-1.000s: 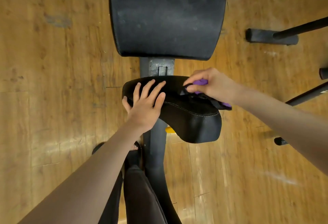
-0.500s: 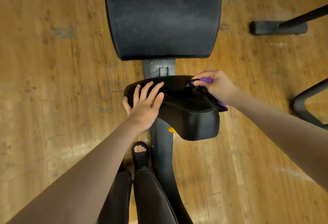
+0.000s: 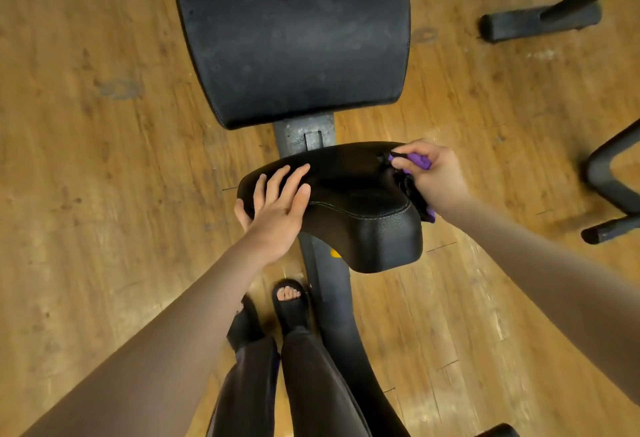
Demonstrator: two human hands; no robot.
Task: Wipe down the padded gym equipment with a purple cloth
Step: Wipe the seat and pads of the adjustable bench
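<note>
While left hand (image 3: 277, 208) is resting flat (fingers straight) on small black padded leather seat (image 3: 360, 218); right hand (image 3: 433, 177) is gripping bunched purple cloth (image 3: 417, 161) at its edge.

Worn wooden floor (image 3: 104, 159), black metal stand legs (image 3: 540, 22) at right

Two black pads (image 3: 294, 34) (image 3: 360, 215); one purple cloth (image 3: 414, 161); two hands (image 3: 277, 208) (image 3: 436, 177); two sandalled feet (image 3: 289, 305) (image 3: 244, 322).

Head view, steeply down, close
</note>
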